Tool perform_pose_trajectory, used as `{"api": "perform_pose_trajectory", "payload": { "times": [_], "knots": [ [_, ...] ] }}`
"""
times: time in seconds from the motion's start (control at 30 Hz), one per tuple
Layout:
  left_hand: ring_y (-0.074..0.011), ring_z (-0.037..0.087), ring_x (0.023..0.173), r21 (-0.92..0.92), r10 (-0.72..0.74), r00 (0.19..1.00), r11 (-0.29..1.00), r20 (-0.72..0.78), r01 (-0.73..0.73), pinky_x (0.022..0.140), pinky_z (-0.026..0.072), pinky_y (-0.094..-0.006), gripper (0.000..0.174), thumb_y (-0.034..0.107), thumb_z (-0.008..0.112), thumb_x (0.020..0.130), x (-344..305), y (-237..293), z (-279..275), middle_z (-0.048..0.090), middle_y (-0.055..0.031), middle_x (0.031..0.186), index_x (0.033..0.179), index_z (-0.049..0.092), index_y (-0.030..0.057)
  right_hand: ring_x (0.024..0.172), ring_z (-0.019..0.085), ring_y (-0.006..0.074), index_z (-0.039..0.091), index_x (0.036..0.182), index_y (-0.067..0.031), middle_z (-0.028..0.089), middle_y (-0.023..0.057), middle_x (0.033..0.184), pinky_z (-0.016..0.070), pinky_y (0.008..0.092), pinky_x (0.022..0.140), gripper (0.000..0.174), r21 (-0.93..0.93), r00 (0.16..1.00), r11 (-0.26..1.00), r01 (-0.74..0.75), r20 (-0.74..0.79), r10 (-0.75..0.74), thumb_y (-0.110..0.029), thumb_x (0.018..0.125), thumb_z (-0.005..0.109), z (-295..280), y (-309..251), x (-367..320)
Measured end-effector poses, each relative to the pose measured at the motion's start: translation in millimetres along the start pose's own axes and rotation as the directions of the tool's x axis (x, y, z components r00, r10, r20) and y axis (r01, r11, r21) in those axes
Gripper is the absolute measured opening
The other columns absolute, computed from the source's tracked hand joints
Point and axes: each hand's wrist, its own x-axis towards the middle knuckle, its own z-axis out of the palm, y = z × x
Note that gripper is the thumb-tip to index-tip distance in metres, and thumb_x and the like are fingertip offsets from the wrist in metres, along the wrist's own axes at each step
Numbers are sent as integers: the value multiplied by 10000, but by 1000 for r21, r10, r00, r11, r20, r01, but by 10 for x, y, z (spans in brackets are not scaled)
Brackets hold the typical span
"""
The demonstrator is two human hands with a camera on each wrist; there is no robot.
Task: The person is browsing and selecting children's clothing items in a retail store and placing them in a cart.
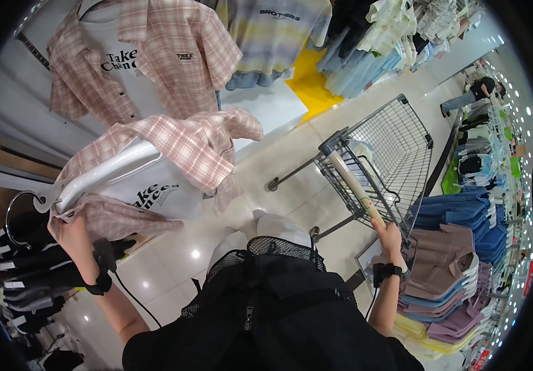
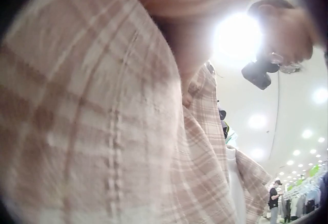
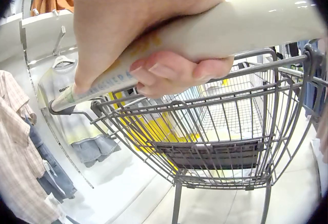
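Note:
At the left of the head view, my left hand (image 1: 73,238) grips a pink plaid shirt (image 1: 186,145) near its collar. The shirt is layered over a white T-shirt (image 1: 155,191) with black lettering, both on a white hanger (image 1: 109,170) whose metal hook (image 1: 10,219) sticks out to the left. Close plaid cloth (image 2: 92,111) fills much of the left wrist view and hides most of that hand's fingers. My right hand (image 1: 388,238) holds the pale handle (image 1: 350,179) of a shopping cart (image 1: 396,142); in the right wrist view its fingers (image 3: 169,70) curl round the bar.
A matching plaid shirt display (image 1: 173,62) hangs ahead, beside a striped BROTHERS shirt (image 1: 272,37). Folded polo shirts (image 1: 439,260) and jeans (image 1: 452,213) line the right. Dark clothes (image 1: 31,284) hang at lower left. Another person (image 1: 473,96) stands far off by the racks.

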Motion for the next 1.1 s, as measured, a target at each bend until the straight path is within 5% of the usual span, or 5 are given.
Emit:
{"api": "perform_pose_trajectory", "payload": {
  "times": [0.67,0.77,0.83,0.87,1.1],
  "knots": [
    [-130,527,772,-111,64,998,992,8,-62,731,406,-245,269,-62,545,626,27,115,213,597,-84,825,894,560,-78,624,593,334,605,663,47,576,199,599,451,402,609,721,20,999,999,-35,-11,36,-668,647,511,2,95,-27],
    [-133,524,762,-98,31,999,995,32,-28,734,405,-249,256,-49,535,634,24,185,227,596,-94,807,886,558,-87,778,588,324,588,881,50,593,223,794,444,391,701,684,216,968,971,-102,247,46,-595,654,576,-87,159,-12],
    [-141,526,765,-90,35,999,995,15,-33,740,404,-256,257,-46,528,637,5,160,212,592,-102,818,889,553,-88,958,525,318,468,1123,24,524,239,1040,413,378,801,683,201,966,945,259,-73,-249,-457,670,642,-185,128,-99],
    [-149,528,768,-83,39,999,996,0,-39,747,403,-262,258,-43,522,640,-9,139,203,588,-109,828,893,548,-89,1040,466,327,356,1235,-15,454,226,1144,394,374,847,719,233,973,945,231,-47,-227,-336,674,671,-327,26,-110],
    [-200,495,930,-12,-41,991,999,-128,40,843,376,-304,429,-11,544,688,-164,26,169,481,-137,1053,1095,415,-43,964,500,337,375,1217,-36,509,192,1046,415,393,797,722,40,925,932,359,-147,-350,-330,639,691,-459,-494,45]
  ]
}}
